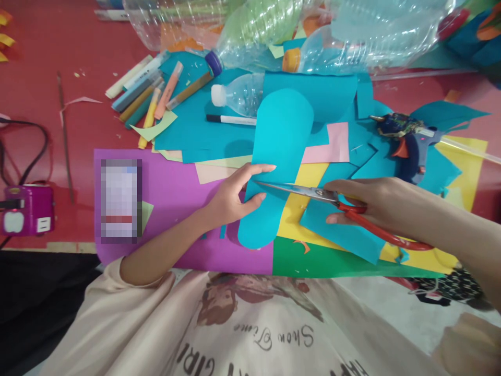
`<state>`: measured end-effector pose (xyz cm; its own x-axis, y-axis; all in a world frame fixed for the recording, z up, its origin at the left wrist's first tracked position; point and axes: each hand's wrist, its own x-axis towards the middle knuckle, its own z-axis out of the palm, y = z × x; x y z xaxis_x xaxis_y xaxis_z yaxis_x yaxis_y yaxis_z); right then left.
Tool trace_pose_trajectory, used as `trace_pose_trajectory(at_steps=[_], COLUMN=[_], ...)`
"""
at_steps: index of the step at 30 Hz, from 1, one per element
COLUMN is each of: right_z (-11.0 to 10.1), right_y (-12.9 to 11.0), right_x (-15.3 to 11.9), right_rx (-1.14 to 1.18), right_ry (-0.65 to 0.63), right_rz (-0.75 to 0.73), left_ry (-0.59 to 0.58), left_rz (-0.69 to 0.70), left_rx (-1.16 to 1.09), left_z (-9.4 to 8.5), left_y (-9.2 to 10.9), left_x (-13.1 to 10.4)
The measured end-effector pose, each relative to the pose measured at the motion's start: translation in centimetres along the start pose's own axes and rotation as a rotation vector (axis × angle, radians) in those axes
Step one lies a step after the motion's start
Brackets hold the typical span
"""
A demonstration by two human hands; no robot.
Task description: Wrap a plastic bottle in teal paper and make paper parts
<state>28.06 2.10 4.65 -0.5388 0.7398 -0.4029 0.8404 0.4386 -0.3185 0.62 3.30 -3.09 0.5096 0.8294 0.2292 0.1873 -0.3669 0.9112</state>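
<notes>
Red tabletop (31, 94), strewn with paper scraps. Clear bottles (332, 49) crowded far side. Purple sheet (168, 177) lay flat at left, near person's body. Round-ended blue strip (284, 125) slanted across middle, partly over purple sheet; left hand (235, 193) gripped its left edge, thumb and forefinger spread on top. Right hand (376, 198) had fingers wrapped around handles of scissors (313, 192), blade tips over strip, between left thumb and forefinger. Markers (132, 95) lay beyond. Step in hand: apparently cutting strip; next move seemed to call for steady hold, left fingers clear of blades.
</notes>
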Motion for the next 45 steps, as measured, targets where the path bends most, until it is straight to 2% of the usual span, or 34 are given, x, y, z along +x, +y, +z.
trace_pose_trajectory(at_steps=[4, 6, 10, 16, 22, 36, 45], right_z=[0.1, 0.2, 0.4, 0.5, 0.4, 1.2, 0.8], right_y=[0.2, 0.3, 0.5, 0.0, -0.3, -0.1, -0.3], right_x=[-0.2, -0.3, -0.4, -0.4, -0.2, 0.0, 0.1], right_rx=[0.0, 0.003, 0.017, 0.004, 0.002, 0.009, 0.018], right_ry=[-0.015, -0.016, -0.033, -0.065, -0.072, 0.002, -0.011], right_rz=[0.054, 0.073, 0.078, 0.17, 0.115, 0.079, 0.061], left_ry=[0.004, 0.026, 0.066, 0.052, 0.042, 0.023, 0.006], left_rz=[-0.134, -0.158, -0.115, -0.093, -0.08, -0.076, -0.058], left_rx=[-0.073, -0.098, -0.075, -0.047, -0.004, 0.064, 0.07], left_z=[-0.2, -0.2, -0.1, 0.0, 0.0, 0.0, 0.1], left_y=[0.3, 0.4, 0.4, 0.2, 0.4, 0.6, 0.5], left_x=[0.0, 0.0, 0.0, -0.2, -0.3, -0.2, -0.3])
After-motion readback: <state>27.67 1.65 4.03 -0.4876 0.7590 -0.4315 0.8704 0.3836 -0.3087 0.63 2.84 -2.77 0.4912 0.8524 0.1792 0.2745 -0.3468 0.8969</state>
